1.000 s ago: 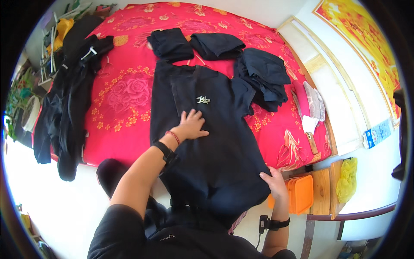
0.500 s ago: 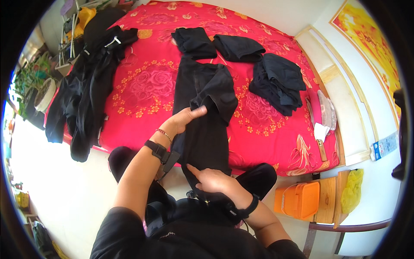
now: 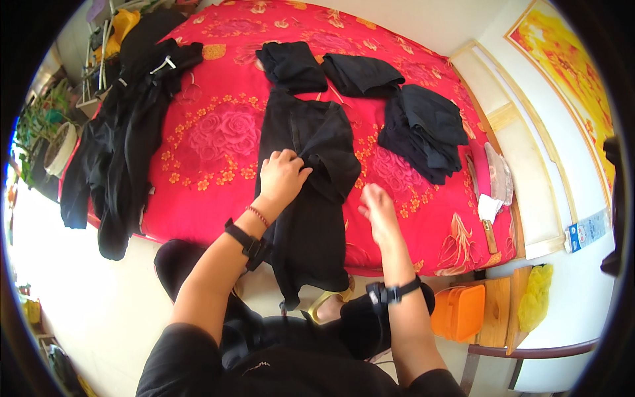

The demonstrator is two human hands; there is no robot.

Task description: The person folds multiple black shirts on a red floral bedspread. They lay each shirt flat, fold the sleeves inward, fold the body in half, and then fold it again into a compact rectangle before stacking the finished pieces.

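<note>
A pair of black trousers (image 3: 307, 228) lies lengthwise before me on the bed, its far part folded over and its near end hanging past the bed's edge. My left hand (image 3: 283, 177) is on the trousers beside the folded part, fingers bent and closed on the cloth; part of the grip is hidden. To the right of the trousers, my right hand (image 3: 379, 212) is raised over the red sheet, holding nothing, its fingers apart and slightly blurred.
Folded black garments (image 3: 291, 66) lie farther back, with a black stack (image 3: 426, 132) to the right. Loose black clothes (image 3: 126, 139) drape over the bed's left side. A phone (image 3: 489, 236) rests at the right edge. An orange bucket (image 3: 458, 312) stands by a wooden stool (image 3: 497, 311).
My right hand has left the trousers' near end and moved up and right. My left hand has turned palm down on the cloth. The near end of the trousers now hangs lower.
</note>
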